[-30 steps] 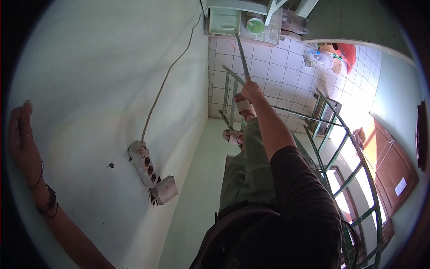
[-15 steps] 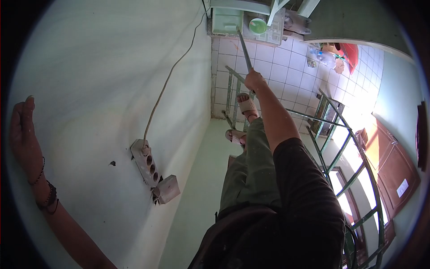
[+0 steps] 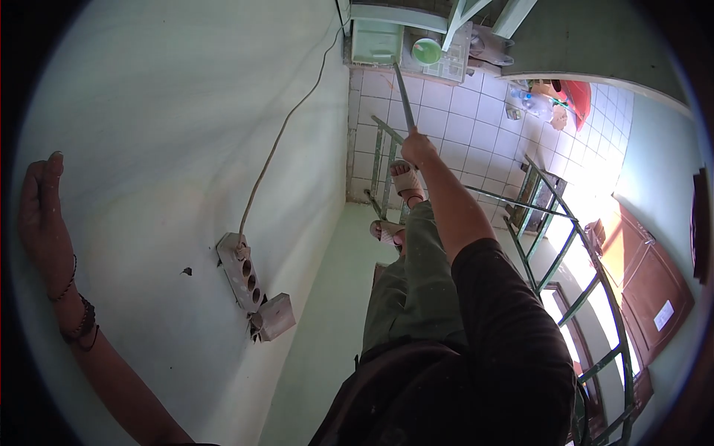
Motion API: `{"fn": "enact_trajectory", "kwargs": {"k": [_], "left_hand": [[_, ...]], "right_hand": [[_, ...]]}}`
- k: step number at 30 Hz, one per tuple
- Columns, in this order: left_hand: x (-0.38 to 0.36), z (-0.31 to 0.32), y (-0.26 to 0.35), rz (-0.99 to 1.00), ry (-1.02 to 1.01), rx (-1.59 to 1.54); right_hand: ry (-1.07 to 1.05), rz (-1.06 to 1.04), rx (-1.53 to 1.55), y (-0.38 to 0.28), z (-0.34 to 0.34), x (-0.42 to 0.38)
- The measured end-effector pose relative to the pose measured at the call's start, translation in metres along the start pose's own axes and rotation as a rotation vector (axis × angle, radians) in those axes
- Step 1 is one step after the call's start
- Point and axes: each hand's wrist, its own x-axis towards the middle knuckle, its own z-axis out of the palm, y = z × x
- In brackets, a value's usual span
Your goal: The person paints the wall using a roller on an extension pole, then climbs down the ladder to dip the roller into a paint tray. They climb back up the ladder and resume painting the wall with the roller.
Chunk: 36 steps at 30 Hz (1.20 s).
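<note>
My right hand (image 3: 419,148) is wrapped round a long grey pole (image 3: 404,98). The far end of the pole reaches down to the near edge of a pale green tray (image 3: 374,42) on the floor, and whatever is on that end is too small to tell. Against the pale wall (image 3: 156,149) at the far left, my left hand (image 3: 44,223) is raised with its fingers stretched out together, holding nothing. A green bucket (image 3: 426,51) stands beside the tray. My sandalled feet rest on the green metal frame, high above the tiled floor.
A power strip (image 3: 242,271) with a cable (image 3: 279,132) hangs on the wall. Green metal scaffolding (image 3: 613,312) stands at the right. Plastic bottles (image 3: 537,102) and a red object (image 3: 577,100) lie on the tiles. A brown door (image 3: 645,279) is at the far right.
The view has shifted slightly. My right hand and the pole sit a little lower and further left in the picture. My left hand stays up by the wall.
</note>
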Motion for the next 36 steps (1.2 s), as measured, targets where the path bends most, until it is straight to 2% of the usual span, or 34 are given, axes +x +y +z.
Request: {"fn": "enact_trajectory", "kwargs": {"k": [4,6,8,10,12,14,16,17,19,20,21,22,24,26,28,30,31,33,36], "left_hand": [[-0.001,0.003,-0.004,0.023,-0.070,-0.106],[-0.004,0.006,-0.006,-0.084,0.085,-0.178],[-0.003,0.006,0.002,-0.068,0.077,-0.138],[-0.001,0.008,0.009,-0.056,0.070,-0.108],[0.002,0.003,0.015,-0.098,-0.002,-0.100],[0.000,0.005,0.007,-0.111,0.012,-0.100],[-0.003,0.004,0.002,-0.131,0.024,-0.098],[-0.002,0.003,0.002,-0.071,-0.006,0.056],[-0.001,0.002,0.007,-0.012,-0.030,0.212],[0.000,0.008,0.017,-0.043,0.018,0.028],[0.001,0.013,0.027,-0.073,0.069,-0.157],[0.002,0.014,0.032,-0.076,0.076,-0.158],[0.004,0.010,0.039,0.030,0.063,0.022],[0.006,0.009,0.043,0.015,0.060,0.030],[0.009,0.010,0.050,0.043,0.069,0.002],[0.010,0.013,0.055,0.116,0.132,-0.025],[0.010,0.014,0.055,0.160,0.168,-0.025],[0.011,0.011,0.058,0.121,0.137,-0.037],[0.012,0.013,0.053,0.145,0.160,-0.004]], "right_hand": [[-0.036,-0.023,0.013,0.003,0.001,0.020],[-0.069,0.002,-0.028,-0.003,-0.019,0.019],[-0.102,0.022,-0.064,-0.004,-0.020,0.014],[0.026,-0.007,0.022,0.007,-0.007,0.008],[0.053,-0.007,-0.016,0.014,0.006,0.009],[0.079,-0.018,-0.048,0.013,0.007,0.011],[0.100,0.031,0.051,0.011,-0.002,0.017],[0.099,0.030,0.053,0.011,-0.013,0.016],[-0.102,0.016,0.274,0.017,-0.037,0.013],[-0.101,0.014,0.272,0.029,-0.029,0.018],[-0.162,-0.193,0.104,0.046,-0.009,0.030],[-0.220,-0.400,-0.071,0.060,0.001,0.038],[-0.223,-0.069,1.092,0.080,0.013,0.001],[-0.351,0.081,1.434,0.087,0.007,-0.039],[-0.422,0.121,1.598,0.088,-0.009,-0.089],[-0.689,0.140,1.780,0.113,-0.006,-0.104],[-0.687,0.114,1.767,0.119,-0.013,-0.117],[-1.003,0.086,2.006,0.125,-0.027,-0.151],[-0.933,0.084,1.919,0.120,-0.047,-0.196]]}}
